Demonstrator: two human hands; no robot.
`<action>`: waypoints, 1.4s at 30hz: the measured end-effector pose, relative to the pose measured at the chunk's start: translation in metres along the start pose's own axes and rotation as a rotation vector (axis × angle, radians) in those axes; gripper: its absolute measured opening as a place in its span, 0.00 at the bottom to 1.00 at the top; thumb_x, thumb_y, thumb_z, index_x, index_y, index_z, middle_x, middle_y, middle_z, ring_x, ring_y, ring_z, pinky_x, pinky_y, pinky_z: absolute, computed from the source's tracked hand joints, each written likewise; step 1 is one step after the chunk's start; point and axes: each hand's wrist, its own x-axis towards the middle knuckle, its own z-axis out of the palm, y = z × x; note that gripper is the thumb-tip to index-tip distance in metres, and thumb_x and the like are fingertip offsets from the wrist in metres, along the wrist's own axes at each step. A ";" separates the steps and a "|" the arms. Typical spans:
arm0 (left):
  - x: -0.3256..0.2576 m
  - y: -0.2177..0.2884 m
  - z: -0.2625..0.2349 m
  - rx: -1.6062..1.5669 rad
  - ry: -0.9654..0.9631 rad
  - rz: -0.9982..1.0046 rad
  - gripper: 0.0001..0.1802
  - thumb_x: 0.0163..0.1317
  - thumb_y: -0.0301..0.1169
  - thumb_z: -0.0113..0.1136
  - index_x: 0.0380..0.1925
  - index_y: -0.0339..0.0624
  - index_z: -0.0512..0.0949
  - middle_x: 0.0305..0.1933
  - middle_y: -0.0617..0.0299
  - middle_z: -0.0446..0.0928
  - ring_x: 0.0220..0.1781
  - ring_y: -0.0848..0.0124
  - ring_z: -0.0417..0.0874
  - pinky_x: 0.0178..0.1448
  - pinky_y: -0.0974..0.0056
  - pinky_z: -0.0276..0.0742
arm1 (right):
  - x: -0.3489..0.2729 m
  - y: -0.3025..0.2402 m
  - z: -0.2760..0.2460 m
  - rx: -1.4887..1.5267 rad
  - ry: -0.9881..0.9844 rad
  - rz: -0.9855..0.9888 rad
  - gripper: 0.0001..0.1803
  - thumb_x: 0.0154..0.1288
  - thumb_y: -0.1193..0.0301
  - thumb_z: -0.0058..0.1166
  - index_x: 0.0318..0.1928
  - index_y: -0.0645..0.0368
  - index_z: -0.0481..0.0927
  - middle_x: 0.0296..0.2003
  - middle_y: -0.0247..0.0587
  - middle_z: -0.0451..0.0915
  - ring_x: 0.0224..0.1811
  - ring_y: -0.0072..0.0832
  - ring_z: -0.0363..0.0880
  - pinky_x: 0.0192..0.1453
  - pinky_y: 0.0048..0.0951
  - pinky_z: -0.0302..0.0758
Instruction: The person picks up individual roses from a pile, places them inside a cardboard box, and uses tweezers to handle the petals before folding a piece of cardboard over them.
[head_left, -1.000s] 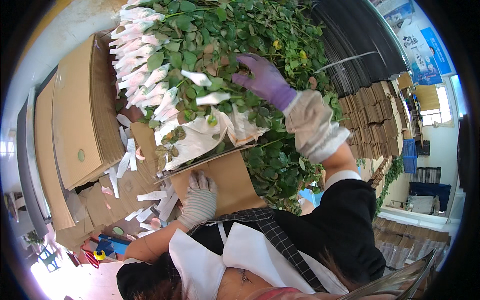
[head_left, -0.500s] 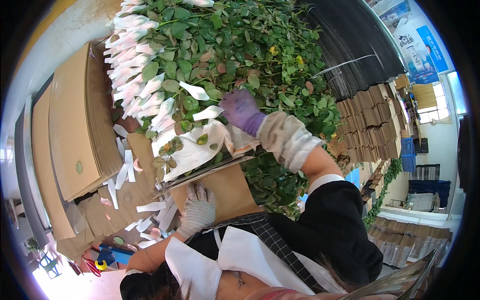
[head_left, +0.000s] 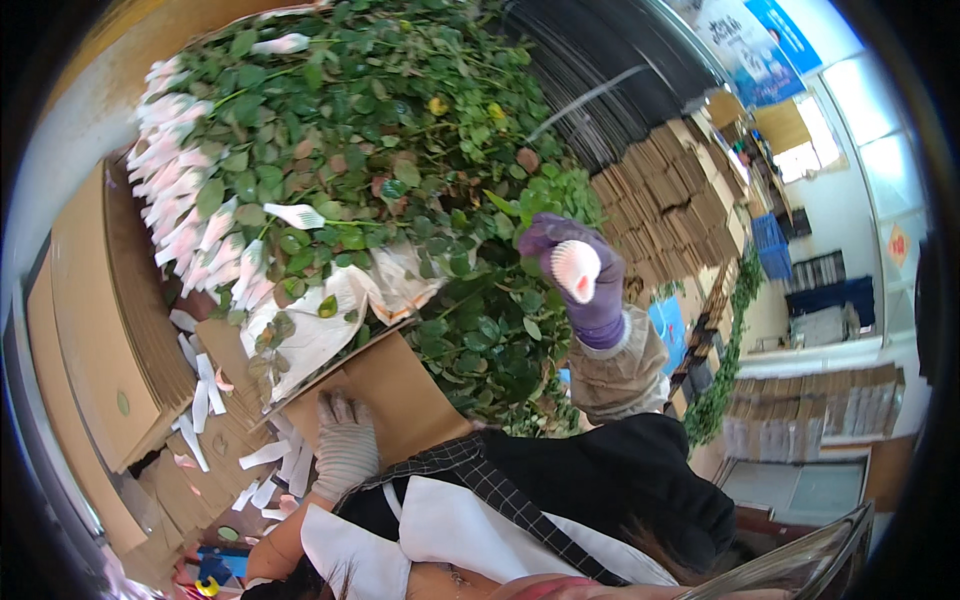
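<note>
The purple-gloved right hand (head_left: 604,288), now lifted off the green leafy flower heap (head_left: 350,130), is gripping one white-netted pink bloom (head_left: 576,268) in curled fingers, singled out beside it; the striped-gloved left hand (head_left: 346,443) is lying open, empty, on flat brown cardboard (head_left: 400,382).

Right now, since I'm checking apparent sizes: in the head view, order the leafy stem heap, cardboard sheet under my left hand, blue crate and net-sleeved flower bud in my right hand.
1. Leafy stem heap
2. Cardboard sheet
Unranked, smallest: blue crate and net-sleeved flower bud; they look alike, the bud being nearer the camera.
</note>
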 end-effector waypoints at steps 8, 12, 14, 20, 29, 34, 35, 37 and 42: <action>0.001 -0.013 0.018 0.121 0.085 0.085 0.42 0.43 0.38 0.66 0.57 0.26 0.66 0.67 0.32 0.57 0.70 0.38 0.52 0.75 0.44 0.44 | -0.004 -0.005 0.000 -0.156 -0.073 -0.090 0.18 0.54 0.76 0.65 0.47 0.63 0.79 0.37 0.46 0.84 0.45 0.37 0.83 0.62 0.47 0.70; -0.003 -0.010 0.007 0.064 0.044 0.081 0.37 0.46 0.36 0.63 0.56 0.26 0.67 0.63 0.34 0.60 0.70 0.40 0.53 0.75 0.44 0.42 | 0.018 -0.013 -0.030 -0.701 -0.094 -0.279 0.20 0.56 0.55 0.64 0.35 0.61 0.80 0.39 0.42 0.82 0.41 0.37 0.82 0.44 0.39 0.78; -0.005 -0.008 0.010 0.091 0.133 0.085 0.35 0.47 0.35 0.61 0.55 0.25 0.67 0.61 0.35 0.62 0.69 0.41 0.54 0.75 0.44 0.42 | 0.020 -0.023 -0.059 -0.580 0.222 -0.010 0.20 0.59 0.53 0.62 0.33 0.60 0.80 0.35 0.43 0.82 0.38 0.36 0.83 0.41 0.37 0.79; -0.010 0.002 -0.008 0.150 0.104 0.125 0.42 0.42 0.41 0.69 0.54 0.24 0.64 0.59 0.31 0.63 0.69 0.41 0.56 0.75 0.44 0.46 | 0.102 -0.070 -0.266 -1.561 0.240 0.575 0.25 0.67 0.49 0.53 0.47 0.59 0.81 0.34 0.46 0.84 0.34 0.33 0.83 0.43 0.36 0.76; -0.018 -0.001 -0.019 0.051 0.183 0.130 0.38 0.40 0.38 0.73 0.52 0.32 0.69 0.57 0.45 0.67 0.60 0.49 0.68 0.62 0.55 0.70 | 0.083 -0.170 -0.099 -1.375 0.026 0.327 0.13 0.64 0.66 0.56 0.48 0.55 0.80 0.39 0.38 0.84 0.41 0.28 0.82 0.47 0.28 0.77; -0.024 -0.008 -0.020 -0.032 0.207 0.130 0.43 0.39 0.42 0.73 0.56 0.35 0.68 0.59 0.46 0.66 0.63 0.48 0.66 0.65 0.51 0.67 | 0.027 -0.099 -0.068 -0.863 -0.358 0.220 0.16 0.64 0.79 0.54 0.53 0.61 0.78 0.41 0.36 0.82 0.42 0.23 0.79 0.44 0.24 0.76; -0.026 -0.009 -0.021 -0.032 0.207 0.135 0.43 0.39 0.41 0.74 0.56 0.35 0.68 0.59 0.46 0.66 0.63 0.48 0.66 0.65 0.51 0.67 | 0.022 -0.086 -0.083 -0.603 -0.206 0.199 0.16 0.65 0.82 0.50 0.53 0.61 0.78 0.40 0.35 0.81 0.38 0.19 0.77 0.41 0.21 0.74; -0.033 -0.010 -0.029 -0.076 0.203 0.135 0.42 0.39 0.40 0.74 0.55 0.36 0.68 0.58 0.47 0.67 0.63 0.49 0.66 0.65 0.53 0.68 | 0.021 -0.074 -0.143 -0.914 0.130 0.085 0.17 0.61 0.83 0.49 0.51 0.63 0.79 0.41 0.36 0.81 0.41 0.23 0.78 0.46 0.23 0.74; -0.034 -0.023 -0.025 -0.223 0.284 0.190 0.27 0.51 0.37 0.66 0.50 0.38 0.72 0.56 0.45 0.72 0.59 0.48 0.71 0.63 0.52 0.70 | 0.034 -0.177 -0.075 -1.057 0.019 0.229 0.10 0.66 0.75 0.53 0.45 0.67 0.81 0.41 0.41 0.84 0.48 0.35 0.82 0.54 0.31 0.75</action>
